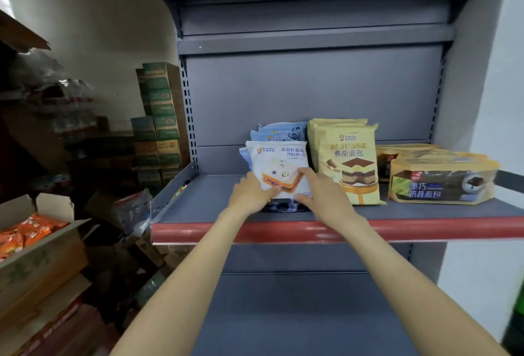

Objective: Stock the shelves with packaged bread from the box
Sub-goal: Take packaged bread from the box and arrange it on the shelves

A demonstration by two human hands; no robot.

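Note:
A white and blue bread packet (pixel 279 161) stands upright on the grey shelf (pixel 204 202), in front of two more blue packets (pixel 283 131). My left hand (pixel 251 195) grips its lower left edge. My right hand (pixel 320 194) holds its lower right side, with the fingers spread over the front. To the right stand yellow mousse bread packets (pixel 347 157). Further right, flat yellow chocolate bread packets (pixel 442 182) lie stacked.
The shelf has a red front strip (pixel 425 228) and bare room on its left part. An upper shelf (pixel 312 41) hangs above. An open cardboard box with orange packets (pixel 25 231) sits low at the left. Stacked green cartons (pixel 160 117) stand behind the shelf's left post.

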